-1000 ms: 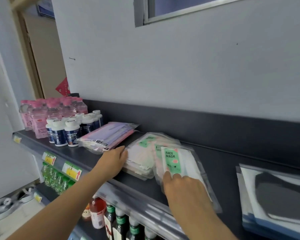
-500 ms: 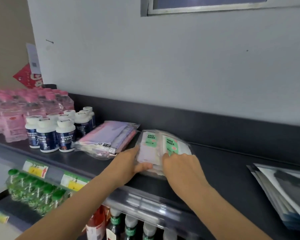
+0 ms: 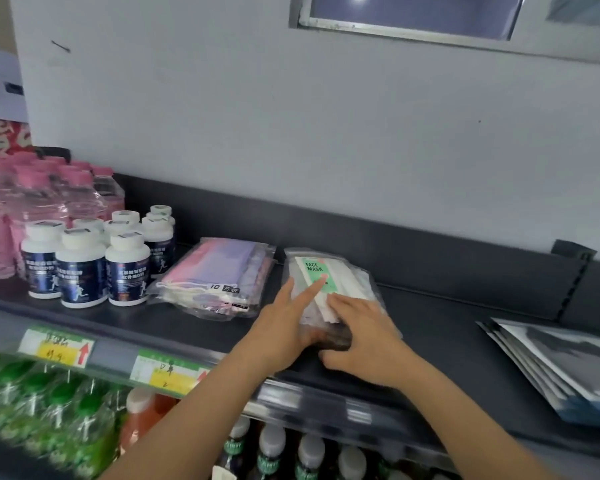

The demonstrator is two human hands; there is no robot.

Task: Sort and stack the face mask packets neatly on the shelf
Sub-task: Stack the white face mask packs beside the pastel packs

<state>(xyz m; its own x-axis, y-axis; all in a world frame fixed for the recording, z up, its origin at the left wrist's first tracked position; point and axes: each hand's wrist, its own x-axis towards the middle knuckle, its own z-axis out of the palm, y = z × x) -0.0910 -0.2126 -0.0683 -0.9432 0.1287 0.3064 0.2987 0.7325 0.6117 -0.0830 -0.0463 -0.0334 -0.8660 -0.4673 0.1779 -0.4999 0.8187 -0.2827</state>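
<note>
A stack of clear face mask packets (image 3: 340,271) with a green "FACE MASK" label lies on the dark shelf (image 3: 440,327), mid-frame. My left hand (image 3: 284,327) rests flat on the stack's left side, fingers straight and index finger reaching onto the green label. My right hand (image 3: 361,337) lies on the stack's near right part, fingers spread over the top packet and thumb at the near edge. Left of this stack sits a pile of pink and purple mask packets (image 3: 219,275). A third pile of grey and blue mask packets (image 3: 565,368) lies at the far right.
White-capped dark blue supplement bottles (image 3: 84,265) and pink-capped water bottles (image 3: 49,202) stand at the shelf's left. Price tags (image 3: 59,348) line the front rail. Green-capped bottles (image 3: 42,410) and dark bottles (image 3: 274,452) fill the shelf below. A grey wall rises behind.
The two spread groups of green-label packets have been pushed together into one stack. Both hands came inward onto it, and the view has shifted closer.
</note>
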